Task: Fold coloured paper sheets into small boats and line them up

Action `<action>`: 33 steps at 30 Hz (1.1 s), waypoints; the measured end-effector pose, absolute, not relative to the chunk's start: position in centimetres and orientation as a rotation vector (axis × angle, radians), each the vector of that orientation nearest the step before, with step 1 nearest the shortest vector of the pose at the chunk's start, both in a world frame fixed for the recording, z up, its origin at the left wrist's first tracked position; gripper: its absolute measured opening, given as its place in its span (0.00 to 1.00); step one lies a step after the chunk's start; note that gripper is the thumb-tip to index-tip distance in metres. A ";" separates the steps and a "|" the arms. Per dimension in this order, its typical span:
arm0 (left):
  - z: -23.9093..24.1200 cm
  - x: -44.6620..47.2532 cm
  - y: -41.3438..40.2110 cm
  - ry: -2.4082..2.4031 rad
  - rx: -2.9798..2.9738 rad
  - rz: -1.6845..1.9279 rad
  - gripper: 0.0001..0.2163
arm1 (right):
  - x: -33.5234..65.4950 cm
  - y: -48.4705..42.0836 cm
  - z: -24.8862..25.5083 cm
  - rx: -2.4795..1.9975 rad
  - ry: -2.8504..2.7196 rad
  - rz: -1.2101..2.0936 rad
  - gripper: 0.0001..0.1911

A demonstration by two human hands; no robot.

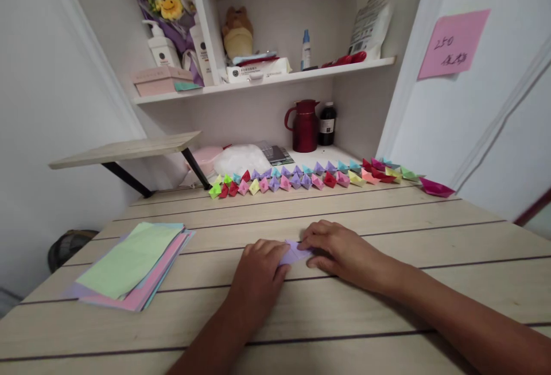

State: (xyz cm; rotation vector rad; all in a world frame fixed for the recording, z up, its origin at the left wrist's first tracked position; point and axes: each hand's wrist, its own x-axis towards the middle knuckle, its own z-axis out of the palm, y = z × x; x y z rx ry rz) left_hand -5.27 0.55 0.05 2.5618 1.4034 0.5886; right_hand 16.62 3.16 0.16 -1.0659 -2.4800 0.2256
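Observation:
A small lilac piece of folded paper (295, 252) lies on the wooden table (327, 214) between my hands. My left hand (258, 274) rests knuckles-up at its left edge, fingers curled onto the paper. My right hand (340, 251) presses down on its right side with fingers bent together. Most of the paper is covered by both hands. A stack of coloured paper sheets (131, 263), pale green on top, lies to the left of my left hand.
Rows of several small folded paper boats (301, 178) in many colours line the table's far edge, with a magenta boat (435, 187) apart at the right. Behind stand a dark red jug (305, 125), a dark bottle (327, 123) and shelves. A small raised wooden shelf (129, 148) juts at left.

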 end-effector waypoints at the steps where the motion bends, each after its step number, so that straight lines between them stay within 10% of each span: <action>1: 0.1 -5.2 0.5 1.429 2.577 0.577 0.13 | 16.4 3.1 0.2 -1.071 -2.481 0.208 0.12; 20: -0.8 -6.1 1.7 1.462 2.210 0.922 0.10 | 13.1 3.1 -0.8 -0.983 -2.518 -0.374 0.11; 33: -1.0 -5.1 2.5 1.316 1.415 1.235 0.33 | 14.1 5.1 -0.9 -1.198 -1.896 0.538 0.12</action>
